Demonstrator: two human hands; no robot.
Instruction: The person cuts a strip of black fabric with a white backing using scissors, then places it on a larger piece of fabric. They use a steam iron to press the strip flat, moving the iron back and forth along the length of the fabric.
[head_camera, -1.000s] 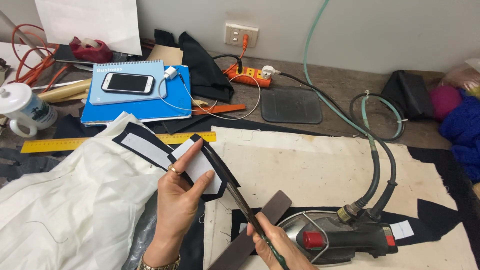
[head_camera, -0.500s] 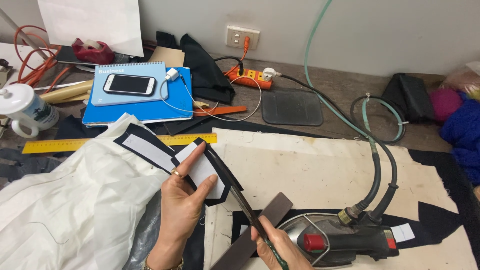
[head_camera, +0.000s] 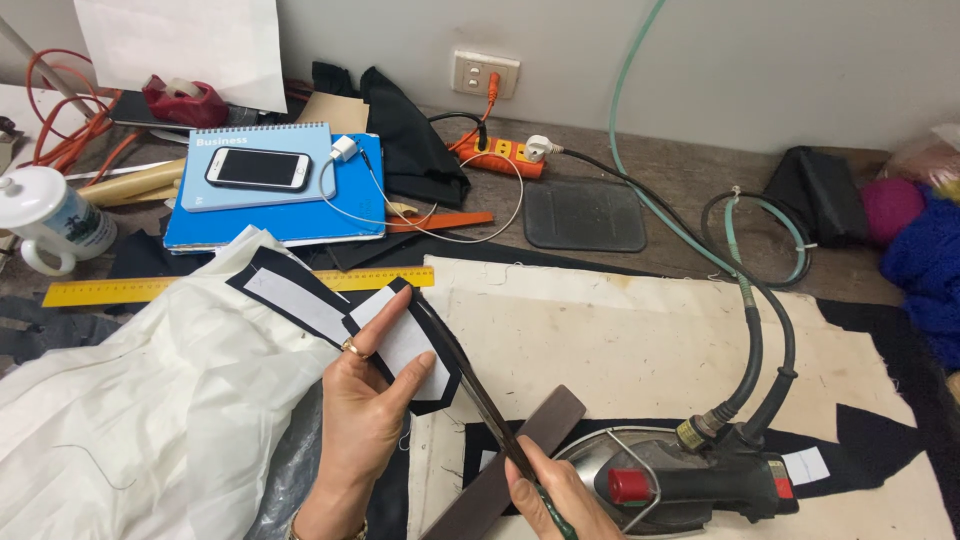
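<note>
cream pressing cloth (head_camera: 640, 350), little changed since before
left hand (head_camera: 365, 400) holds black collar piece (head_camera: 405, 345); right hand (head_camera: 555, 490) grips scissors (head_camera: 490, 415).

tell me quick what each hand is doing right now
Left hand: shut on black-and-white fabric piece.
Right hand: shut on long dark tool.

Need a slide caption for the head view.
Left hand holds a black-and-white fabric piece; right hand grips scissors beside a steam iron.

Cluttered workbench (head_camera: 700, 190) against grey wall (head_camera: 780, 60)
</note>
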